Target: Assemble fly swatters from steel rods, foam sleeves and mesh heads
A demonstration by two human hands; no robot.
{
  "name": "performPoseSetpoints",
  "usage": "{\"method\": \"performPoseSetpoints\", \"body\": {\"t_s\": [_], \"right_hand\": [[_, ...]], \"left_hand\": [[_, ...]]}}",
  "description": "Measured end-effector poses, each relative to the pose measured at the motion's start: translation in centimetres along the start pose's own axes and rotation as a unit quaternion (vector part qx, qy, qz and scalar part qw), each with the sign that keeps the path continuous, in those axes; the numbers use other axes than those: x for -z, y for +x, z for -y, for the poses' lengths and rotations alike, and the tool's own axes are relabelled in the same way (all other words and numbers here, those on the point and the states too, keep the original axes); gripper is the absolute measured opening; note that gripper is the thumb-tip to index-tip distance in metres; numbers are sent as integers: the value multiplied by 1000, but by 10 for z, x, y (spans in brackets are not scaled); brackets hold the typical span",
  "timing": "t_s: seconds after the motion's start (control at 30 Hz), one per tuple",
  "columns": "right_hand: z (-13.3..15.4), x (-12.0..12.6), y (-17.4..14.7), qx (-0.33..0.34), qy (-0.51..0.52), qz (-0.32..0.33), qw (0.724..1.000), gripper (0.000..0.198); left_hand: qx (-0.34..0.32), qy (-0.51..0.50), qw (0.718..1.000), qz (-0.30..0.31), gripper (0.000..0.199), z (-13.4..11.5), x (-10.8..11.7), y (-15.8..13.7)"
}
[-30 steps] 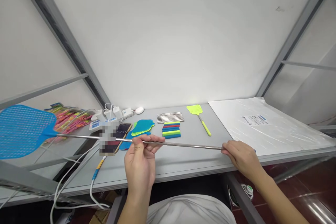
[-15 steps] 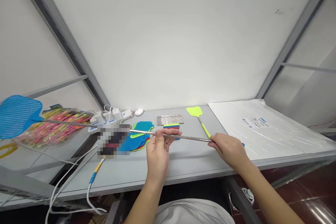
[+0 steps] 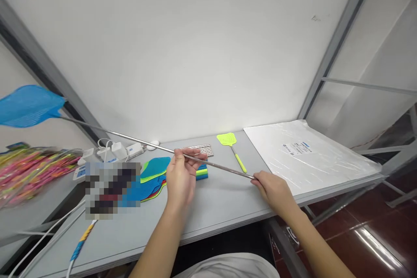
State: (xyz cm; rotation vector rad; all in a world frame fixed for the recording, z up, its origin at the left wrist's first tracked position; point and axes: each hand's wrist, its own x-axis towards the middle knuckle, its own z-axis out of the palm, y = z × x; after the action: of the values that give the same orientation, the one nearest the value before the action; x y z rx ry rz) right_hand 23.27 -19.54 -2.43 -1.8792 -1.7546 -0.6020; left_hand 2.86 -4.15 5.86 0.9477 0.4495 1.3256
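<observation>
Two holds probably steady the long blue fly swatter (image 3: 130, 137), slanting above the worktop (image 3: 228, 197): the left hand (image 3: 181, 174) pinches its slender, shiny metal rod (image 3: 153, 144) between thumb and fingers; the right hand (image 3: 275, 193) has fingers wrapped round the lower end. The flat, perforated head (image 3: 31, 106) looks like flexible plastic.

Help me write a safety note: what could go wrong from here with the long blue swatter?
The blue head juts far out at the left edge of the view and might bump the metal upright if swung. The left hand supports the slim rod with thumb and outstretched fingers, so that grip might slip. Dipping the rod could scatter the piled swatter heads on the bench.
</observation>
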Motion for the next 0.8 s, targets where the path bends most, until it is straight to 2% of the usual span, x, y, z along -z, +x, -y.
{"method": "performPoseSetpoints", "body": {"t_s": [0.1,0.2,0.33,0.53,0.67,0.8], "right_hand": [[14,-2,5,-12,13,15,1000,31],[24,-5,8,-19,24,34,999,31],[27,-7,8,-30,26,62,997,35],[21,-2,1,-71,27,90,993,35],[34,-3,-1,-71,55,120,989,33],[49,-8,0,-70,94,146,982,33]], "left_hand": [[31,4,999,18,39,8,3,5],[60,22,997,37,40,15,6,-2],[44,17,999,-4,40,17,10,-8],[19,-19,999,-25,38,6,23,9],[12,-28,999,-29,35,4,29,13],[28,-21,999,-21,37,10,29,0]]}}
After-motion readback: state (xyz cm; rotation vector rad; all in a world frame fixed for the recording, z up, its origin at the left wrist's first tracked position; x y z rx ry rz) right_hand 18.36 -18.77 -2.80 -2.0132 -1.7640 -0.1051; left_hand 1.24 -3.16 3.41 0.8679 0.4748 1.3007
